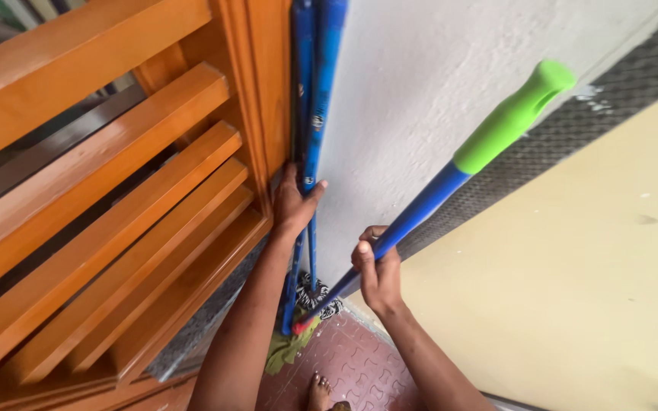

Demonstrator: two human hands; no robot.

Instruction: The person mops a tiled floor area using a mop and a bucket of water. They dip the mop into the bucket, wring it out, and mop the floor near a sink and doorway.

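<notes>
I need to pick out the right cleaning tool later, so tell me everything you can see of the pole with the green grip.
The pole with the green grip is a long, slim blue shaft, seemingly metal or plastic, capped by a bright green moulded handle with a rounded tip. It slants from lower left up to the right, away from the white wall. The right hand is closed around its lower shaft. A small red part shows near its bottom end, close to the reddish floor tiles. Its head is hidden.

- Corner tight – wooden slatted frame (pixel 116 228) on one side, white wall (pixel 436 91) on the other.
- Two upright blue poles (pixel 315 99) fill the corner gap.
- Slanted blue handle (pixel 420 209) crosses the open space.
- Yellow wall (pixel 573 289) side open.
</notes>
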